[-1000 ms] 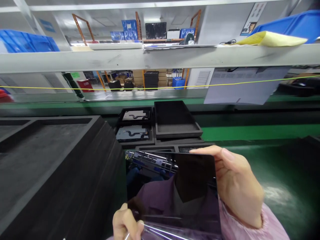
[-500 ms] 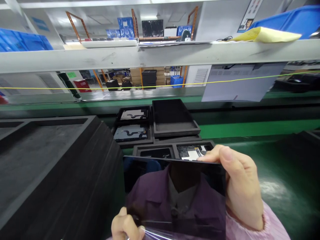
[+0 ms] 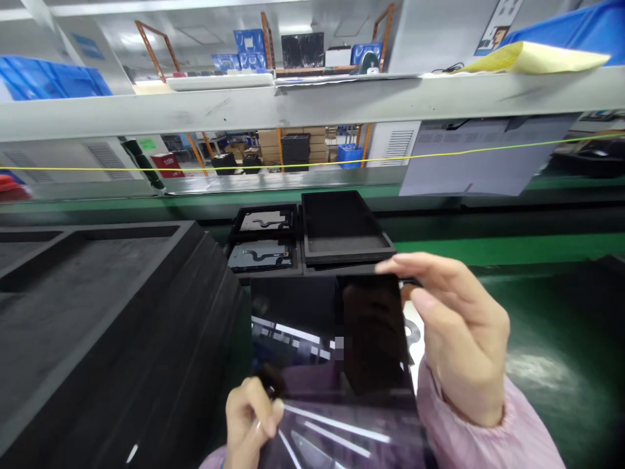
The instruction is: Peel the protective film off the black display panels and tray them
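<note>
— Since you're nearer, what's leftmost?
— Dark foam stack [image 3: 161, 339]. Next, left hand [image 3: 251, 413], thumb and forefinger pinching clear film [image 3: 336, 423] over the lower part of a glossy black panel [image 3: 327, 358].
— Panel's position?
— Between the hands, before some black trays [image 3: 351, 256].
— Right hand [image 3: 463, 332]?
— At panel's upper right corner, thumb and forefinger parted. Can't tell whether it grips.

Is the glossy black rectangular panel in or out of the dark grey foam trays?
Out: the panel is raised between the left hand and the right hand, in front of the trays.
</note>
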Demonstrator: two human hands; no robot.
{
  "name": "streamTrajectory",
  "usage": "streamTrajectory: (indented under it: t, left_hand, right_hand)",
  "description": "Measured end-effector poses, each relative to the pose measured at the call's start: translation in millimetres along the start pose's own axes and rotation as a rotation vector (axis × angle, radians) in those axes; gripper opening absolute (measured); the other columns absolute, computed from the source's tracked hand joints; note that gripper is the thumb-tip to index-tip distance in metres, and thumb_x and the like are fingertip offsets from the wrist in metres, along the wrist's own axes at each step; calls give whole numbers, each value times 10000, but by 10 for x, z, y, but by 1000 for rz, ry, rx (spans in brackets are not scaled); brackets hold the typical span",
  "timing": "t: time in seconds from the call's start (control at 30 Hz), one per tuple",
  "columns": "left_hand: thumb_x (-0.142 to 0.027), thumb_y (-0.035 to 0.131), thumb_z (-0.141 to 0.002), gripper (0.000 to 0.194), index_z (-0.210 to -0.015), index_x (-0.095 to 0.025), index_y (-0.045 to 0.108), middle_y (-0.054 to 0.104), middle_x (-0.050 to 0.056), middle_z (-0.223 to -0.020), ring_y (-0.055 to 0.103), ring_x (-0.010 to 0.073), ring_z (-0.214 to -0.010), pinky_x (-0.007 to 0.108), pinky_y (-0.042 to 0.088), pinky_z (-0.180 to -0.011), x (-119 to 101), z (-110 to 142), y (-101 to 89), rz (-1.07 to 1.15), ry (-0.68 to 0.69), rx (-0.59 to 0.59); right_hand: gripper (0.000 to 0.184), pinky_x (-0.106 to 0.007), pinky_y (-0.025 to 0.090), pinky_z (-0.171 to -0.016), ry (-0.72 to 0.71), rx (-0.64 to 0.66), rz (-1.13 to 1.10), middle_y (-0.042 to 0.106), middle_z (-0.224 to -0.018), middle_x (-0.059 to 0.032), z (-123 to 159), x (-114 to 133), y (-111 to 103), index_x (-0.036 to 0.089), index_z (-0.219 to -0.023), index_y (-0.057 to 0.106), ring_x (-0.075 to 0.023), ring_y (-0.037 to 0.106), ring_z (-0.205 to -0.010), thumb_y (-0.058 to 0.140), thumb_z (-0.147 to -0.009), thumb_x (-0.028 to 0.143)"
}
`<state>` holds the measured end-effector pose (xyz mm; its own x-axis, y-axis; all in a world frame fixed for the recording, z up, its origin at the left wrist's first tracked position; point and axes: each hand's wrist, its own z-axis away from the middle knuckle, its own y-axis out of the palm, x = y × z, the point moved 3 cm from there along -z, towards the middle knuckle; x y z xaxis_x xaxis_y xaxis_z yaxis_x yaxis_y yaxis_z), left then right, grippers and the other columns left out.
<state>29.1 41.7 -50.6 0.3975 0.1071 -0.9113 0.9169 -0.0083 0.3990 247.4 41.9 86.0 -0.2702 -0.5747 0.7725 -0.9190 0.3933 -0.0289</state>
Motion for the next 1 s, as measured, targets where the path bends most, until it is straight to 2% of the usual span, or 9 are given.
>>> streamTrajectory:
  t: [0.13,0.23,0.43,0.53,0.63,0.7,0.77,0.87,1.0]
  left_hand:
    - [-336,727,-697,399,-530,-171,404,349,-75,-426,299,48,-397,187,232,-424,-33,-226,-28,47,-109,-35]
    - [-311,703,-719,360,-548,-173,417,383,-68,-467,333,56,-424,189,271,-447,-70,-347,-54,0,-85,2]
    - [-297,696,-716,283,-610,-174,465,375,-76,-500,335,56,-466,161,277,-459,-232,-488,7,-9,-74,77]
    - [-257,700,-723,210,-664,-168,519,446,-63,-562,400,55,-503,155,322,-490,-289,-531,57,-40,-89,112]
    - [-236,665,-751,176,-889,-203,562,570,-35,-707,519,85,-578,186,411,-564,-303,-566,111,-22,-116,148]
    - [-228,637,-760,391,-1128,-241,505,623,-23,-795,552,92,-556,214,444,-575,-302,-594,144,30,-142,188]
    - [-211,625,-766,557,-1284,-252,423,658,-1,-908,582,94,-553,232,468,-595,-306,-629,165,73,-160,228]
    - [-185,608,-786,581,-1334,-236,419,653,28,-1119,660,153,-829,252,490,-779,-333,-687,171,97,-176,266]
    - [-173,611,-773,591,-1336,-226,436,637,42,-1206,607,241,-1085,317,452,-938,-398,-741,183,111,-229,310]
  right_hand:
    - [295,-339,435,-942,-323,368,356,529,-1205,-37,-103,56,-16,223,-984,636,-201,462,-1156,464,-800,70]
    - [376,-338,449,-966,-423,690,486,550,-1189,-45,-97,25,-33,212,-1108,597,-193,398,-1238,431,-809,54]
    - [186,-281,485,-908,-471,869,443,576,-1132,-44,-77,-57,0,205,-1037,623,-179,447,-1192,527,-878,189]
    - [162,-215,492,-662,-291,724,346,602,-815,-37,-129,-79,104,169,-756,605,-135,575,-815,549,-880,258]
    - [207,-174,406,-411,139,611,135,538,-642,2,-132,-191,225,162,-808,535,-78,499,-473,512,-901,346]
    - [246,-181,436,-370,370,644,-124,592,-759,-5,-91,-265,311,198,-1066,453,-96,534,-434,488,-912,387]
    - [397,-245,546,-482,435,732,-339,589,-1079,-72,-65,-301,371,276,-1283,263,-139,633,-578,440,-937,359]
    - [494,-383,534,-876,227,928,-432,268,-1451,-82,-71,-277,386,369,-1374,210,-190,590,-1055,346,-945,168]
    - [509,-425,205,-1141,-270,1306,-163,12,-1519,-22,-20,-177,349,207,-1208,575,-263,115,-1393,381,-792,-14]
